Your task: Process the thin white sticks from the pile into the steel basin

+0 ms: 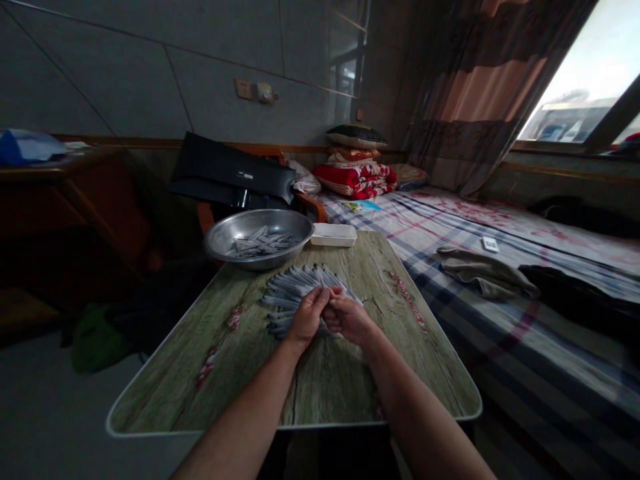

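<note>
My left hand [306, 319] and right hand [349, 320] pinch shut on the fanned grey sticks [295, 293] mid-table. The wood-print table [200, 380] runs to its near edge below my forearms; a steel basin [259, 238] sits upper left, a bed [500, 340] right.

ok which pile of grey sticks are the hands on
The fanned pile on the table, under the left hand and right hand; the loose heap lies apart in the steel bowl, untouched.
</note>
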Action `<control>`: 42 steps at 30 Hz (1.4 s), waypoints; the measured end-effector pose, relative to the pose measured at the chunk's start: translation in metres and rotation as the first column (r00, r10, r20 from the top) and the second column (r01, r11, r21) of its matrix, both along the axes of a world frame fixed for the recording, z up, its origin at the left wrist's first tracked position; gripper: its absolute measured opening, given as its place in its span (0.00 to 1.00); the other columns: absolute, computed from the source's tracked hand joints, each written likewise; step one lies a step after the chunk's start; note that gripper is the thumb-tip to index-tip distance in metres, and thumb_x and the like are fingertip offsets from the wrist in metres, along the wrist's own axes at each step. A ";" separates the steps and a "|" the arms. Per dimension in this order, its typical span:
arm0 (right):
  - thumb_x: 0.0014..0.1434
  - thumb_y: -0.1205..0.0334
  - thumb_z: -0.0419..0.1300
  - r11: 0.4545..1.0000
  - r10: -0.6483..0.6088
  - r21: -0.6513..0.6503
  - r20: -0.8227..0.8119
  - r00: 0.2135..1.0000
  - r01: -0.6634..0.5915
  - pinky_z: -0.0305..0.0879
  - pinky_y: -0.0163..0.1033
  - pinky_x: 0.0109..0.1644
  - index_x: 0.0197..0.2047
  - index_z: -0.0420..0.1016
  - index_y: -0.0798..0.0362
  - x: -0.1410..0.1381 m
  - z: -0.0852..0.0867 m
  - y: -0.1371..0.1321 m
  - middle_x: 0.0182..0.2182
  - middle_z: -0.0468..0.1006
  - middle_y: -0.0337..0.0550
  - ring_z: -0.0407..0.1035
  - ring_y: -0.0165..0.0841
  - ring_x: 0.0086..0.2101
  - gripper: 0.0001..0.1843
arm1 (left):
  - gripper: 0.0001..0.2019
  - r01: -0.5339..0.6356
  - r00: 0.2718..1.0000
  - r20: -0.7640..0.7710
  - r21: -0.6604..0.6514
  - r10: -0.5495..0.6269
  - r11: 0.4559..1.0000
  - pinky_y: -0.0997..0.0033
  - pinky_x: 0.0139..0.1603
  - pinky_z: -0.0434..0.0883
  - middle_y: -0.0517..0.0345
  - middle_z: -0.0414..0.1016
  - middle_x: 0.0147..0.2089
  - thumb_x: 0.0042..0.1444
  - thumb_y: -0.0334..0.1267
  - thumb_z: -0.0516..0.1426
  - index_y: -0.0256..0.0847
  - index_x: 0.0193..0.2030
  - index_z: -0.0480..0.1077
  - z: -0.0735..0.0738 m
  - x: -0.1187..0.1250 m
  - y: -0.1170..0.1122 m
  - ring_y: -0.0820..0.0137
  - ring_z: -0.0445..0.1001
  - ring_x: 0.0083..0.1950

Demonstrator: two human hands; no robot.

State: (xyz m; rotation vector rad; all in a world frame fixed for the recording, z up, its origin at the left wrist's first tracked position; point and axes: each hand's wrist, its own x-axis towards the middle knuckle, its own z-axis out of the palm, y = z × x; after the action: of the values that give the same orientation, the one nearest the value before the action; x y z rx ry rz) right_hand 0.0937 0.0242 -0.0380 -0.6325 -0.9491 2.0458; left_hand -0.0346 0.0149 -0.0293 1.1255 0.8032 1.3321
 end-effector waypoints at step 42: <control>0.61 0.37 0.59 0.918 -0.141 0.397 0.346 0.927 -0.009 0.43 0.30 0.16 0.28 0.63 0.50 -0.013 -0.004 -0.005 0.17 0.57 0.29 0.47 0.23 0.15 0.25 | 0.23 -0.074 0.997 0.034 -0.038 0.075 0.997 0.64 0.42 0.74 0.52 0.81 0.38 0.53 0.61 0.61 0.42 0.29 0.69 -0.009 -0.007 0.005 0.62 0.78 0.40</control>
State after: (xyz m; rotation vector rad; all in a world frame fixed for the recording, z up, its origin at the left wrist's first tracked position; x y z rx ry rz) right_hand 0.0808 0.0189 -0.0418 -0.8291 -1.4901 1.6297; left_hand -0.0418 0.0195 -0.0381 1.0494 0.8475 1.3899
